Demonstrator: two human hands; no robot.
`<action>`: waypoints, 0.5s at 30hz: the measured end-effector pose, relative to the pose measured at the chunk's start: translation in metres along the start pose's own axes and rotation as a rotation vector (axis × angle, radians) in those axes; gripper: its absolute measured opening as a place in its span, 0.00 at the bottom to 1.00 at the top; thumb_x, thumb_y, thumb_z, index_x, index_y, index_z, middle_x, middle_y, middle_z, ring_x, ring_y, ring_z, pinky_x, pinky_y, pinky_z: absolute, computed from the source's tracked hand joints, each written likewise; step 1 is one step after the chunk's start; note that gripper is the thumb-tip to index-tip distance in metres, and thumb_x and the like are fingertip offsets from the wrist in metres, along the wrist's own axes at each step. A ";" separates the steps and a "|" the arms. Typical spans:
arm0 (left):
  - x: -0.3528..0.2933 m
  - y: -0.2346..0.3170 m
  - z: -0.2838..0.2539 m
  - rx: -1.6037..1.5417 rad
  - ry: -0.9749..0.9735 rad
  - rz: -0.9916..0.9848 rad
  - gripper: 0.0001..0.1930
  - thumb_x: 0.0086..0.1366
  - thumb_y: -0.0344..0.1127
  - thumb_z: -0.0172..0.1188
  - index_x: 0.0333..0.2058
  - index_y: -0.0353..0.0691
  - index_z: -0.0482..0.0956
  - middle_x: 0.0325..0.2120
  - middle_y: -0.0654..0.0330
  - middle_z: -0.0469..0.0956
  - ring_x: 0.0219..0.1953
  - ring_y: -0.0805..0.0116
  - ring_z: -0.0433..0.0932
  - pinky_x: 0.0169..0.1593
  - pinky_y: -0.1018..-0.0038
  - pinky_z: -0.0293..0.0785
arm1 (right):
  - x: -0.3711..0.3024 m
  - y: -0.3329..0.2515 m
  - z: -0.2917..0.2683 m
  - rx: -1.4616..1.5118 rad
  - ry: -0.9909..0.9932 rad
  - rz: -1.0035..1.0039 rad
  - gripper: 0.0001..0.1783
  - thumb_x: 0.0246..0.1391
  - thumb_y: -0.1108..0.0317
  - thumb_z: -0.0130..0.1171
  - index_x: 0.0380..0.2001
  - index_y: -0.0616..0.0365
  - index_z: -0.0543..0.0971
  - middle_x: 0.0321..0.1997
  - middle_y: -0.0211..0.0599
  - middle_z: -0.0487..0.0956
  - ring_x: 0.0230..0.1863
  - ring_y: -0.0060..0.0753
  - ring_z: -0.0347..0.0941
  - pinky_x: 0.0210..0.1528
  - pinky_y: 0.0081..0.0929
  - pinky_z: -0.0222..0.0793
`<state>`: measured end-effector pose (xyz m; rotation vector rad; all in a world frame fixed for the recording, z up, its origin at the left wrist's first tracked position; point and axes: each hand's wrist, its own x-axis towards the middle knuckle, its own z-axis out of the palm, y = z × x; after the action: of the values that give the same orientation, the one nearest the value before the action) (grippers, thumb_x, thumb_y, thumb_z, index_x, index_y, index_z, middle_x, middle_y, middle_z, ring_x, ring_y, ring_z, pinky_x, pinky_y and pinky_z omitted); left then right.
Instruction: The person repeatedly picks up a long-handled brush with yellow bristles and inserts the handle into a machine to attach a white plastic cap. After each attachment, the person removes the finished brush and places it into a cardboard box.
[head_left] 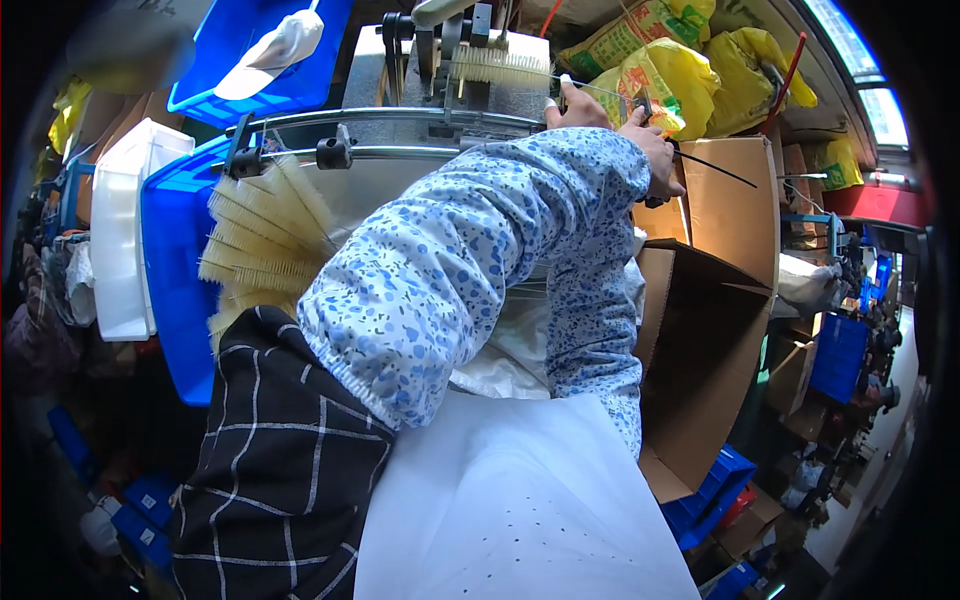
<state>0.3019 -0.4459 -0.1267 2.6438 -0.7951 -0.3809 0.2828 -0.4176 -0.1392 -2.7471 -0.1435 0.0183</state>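
Observation:
My left arm reaches across over my right arm, both in blue-speckled sleeve covers. My left hand (655, 158) is closed around a black handle-like part (641, 104) at the machine's right end; the fingers hide most of it. My right hand (580, 106) is just left of it, by the end of the metal rails (400, 117), thumb and index finger apart. Its index fingertip is at or beside the thin wire of a cream-bristled round brush (500, 66). That brush lies across the machine (365, 66). Several finished-looking brushes (268, 225) hang in a bundle below the rails' left end.
An open cardboard box (735, 205) stands close on the right. Yellow sacks (690, 80) lie behind it. At left are blue bins (180, 270) and a white tub (135, 230); a pale cap (275, 52) rests on the far blue bin. A black rod (718, 169) sticks out rightward.

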 end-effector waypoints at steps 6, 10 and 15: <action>-0.006 -0.003 -0.003 -0.002 0.002 0.008 0.40 0.55 0.64 0.40 0.52 0.32 0.62 0.53 0.53 0.63 0.60 0.64 0.54 0.63 0.60 0.37 | 0.002 -0.003 0.003 -0.011 0.008 0.001 0.23 0.45 0.65 0.58 0.46 0.56 0.71 0.45 0.38 0.74 0.48 0.37 0.70 0.51 0.37 0.62; -0.007 -0.008 -0.005 -0.006 -0.009 0.008 0.39 0.55 0.65 0.40 0.51 0.32 0.64 0.53 0.53 0.64 0.60 0.64 0.55 0.63 0.60 0.37 | 0.005 -0.007 0.006 -0.020 -0.001 -0.032 0.22 0.44 0.65 0.58 0.46 0.55 0.71 0.44 0.39 0.75 0.47 0.37 0.70 0.51 0.37 0.62; -0.021 -0.017 -0.012 0.016 0.004 0.009 0.41 0.55 0.66 0.38 0.52 0.31 0.63 0.53 0.51 0.63 0.60 0.63 0.54 0.63 0.62 0.37 | -0.001 -0.028 0.005 -0.018 0.036 -0.048 0.22 0.44 0.65 0.59 0.44 0.58 0.72 0.43 0.40 0.75 0.46 0.38 0.70 0.48 0.34 0.64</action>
<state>0.2971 -0.4173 -0.1194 2.6541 -0.8122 -0.3682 0.2785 -0.3897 -0.1329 -2.7591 -0.2008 -0.0458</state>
